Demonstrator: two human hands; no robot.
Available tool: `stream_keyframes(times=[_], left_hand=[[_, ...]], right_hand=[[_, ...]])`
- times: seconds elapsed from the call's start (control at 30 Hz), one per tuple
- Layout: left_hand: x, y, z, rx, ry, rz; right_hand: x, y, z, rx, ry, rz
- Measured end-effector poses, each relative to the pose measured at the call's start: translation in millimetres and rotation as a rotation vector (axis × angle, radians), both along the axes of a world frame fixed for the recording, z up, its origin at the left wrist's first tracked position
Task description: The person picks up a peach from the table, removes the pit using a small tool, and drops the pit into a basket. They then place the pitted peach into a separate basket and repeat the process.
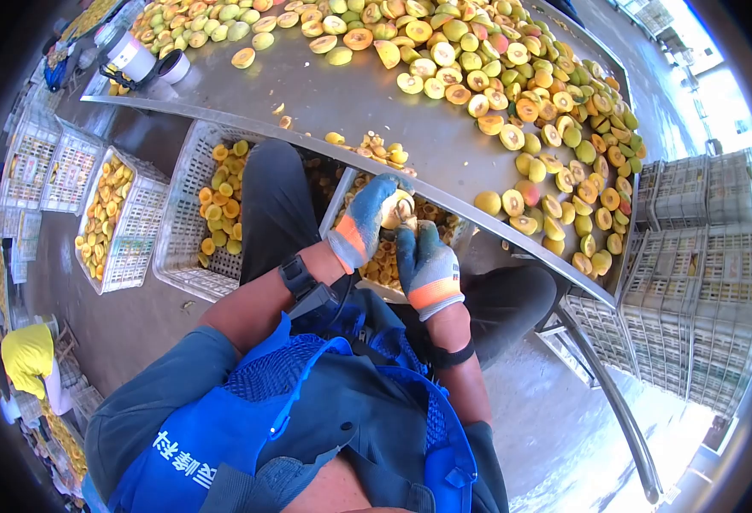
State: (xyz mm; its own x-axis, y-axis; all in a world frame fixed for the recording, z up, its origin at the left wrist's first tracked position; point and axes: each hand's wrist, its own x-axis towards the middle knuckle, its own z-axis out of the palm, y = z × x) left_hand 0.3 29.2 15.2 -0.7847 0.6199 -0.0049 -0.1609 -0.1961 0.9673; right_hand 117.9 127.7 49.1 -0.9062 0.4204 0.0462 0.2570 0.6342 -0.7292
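My left hand point(360, 224), in a blue and orange glove, is closed around a pale yellow fruit point(398, 209) just below the metal table's edge point(444, 201). My right hand point(425, 263), gloved the same way, presses up against the fruit from below with its fingers curled on it. Whether it also holds a tool is hidden. Both hands hover over a white crate point(386, 267) of cut fruit between my knees.
Yellow-green fruit and halves point(513, 77) are heaped on the metal table. White crates of fruit pieces point(213, 205) point(106, 218) stand on the floor at left. Empty crates point(692, 256) are stacked at right. A person in yellow point(29, 355) is at lower left.
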Motion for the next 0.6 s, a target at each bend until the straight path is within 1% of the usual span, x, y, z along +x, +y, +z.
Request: stream_keyframes(times=[0.07,0.17,0.23,0.27,0.33,0.37,0.43,0.5,0.53,0.57,0.6], left_hand=[[-2.2,-1.2,4.6,-0.078,-0.005,-0.013],[-4.0,1.6,-4.1,-0.068,-0.16,-0.004],[-10.1,3.0,-11.5,-0.053,-0.357,-0.024],[-13.2,3.2,-14.8,-0.046,-0.455,-0.036],[-20.6,-1.4,-17.7,-0.102,-0.266,-0.154],[-22.6,-6.1,-19.2,-0.131,-0.173,-0.211],[-24.7,-14.4,-12.3,-0.076,-0.219,-0.264],[-18.1,-16.4,-8.9,-0.006,-0.137,-0.222],[-9.3,-14.1,-8.9,0.037,-0.031,-0.155],[-1.0,-11.6,-9.2,0.079,0.074,-0.09],[7.8,-9.6,-9.8,0.054,0.062,-0.001]], right_hand=[[0.3,0.9,-3.5,0.017,-0.026,0.015],[1.2,2.9,-8.4,0.007,-0.089,0.044],[1.8,4.1,-5.0,-0.027,-0.166,0.062],[4.0,5.2,-7.0,-0.074,-0.158,0.07],[7.1,7.9,-16.3,-0.166,-0.138,0.089],[7.4,7.0,-21.6,-0.279,-0.121,0.062],[5.1,6.2,-28.0,-0.502,-0.083,0.005],[5.5,5.9,-25.1,-0.755,-0.111,-0.025],[4.0,5.8,-22.0,-0.881,-0.122,-0.038],[1.9,4.0,-19.1,-0.905,-0.124,-0.047],[1.2,-0.4,-16.4,-0.931,-0.133,-0.056]])
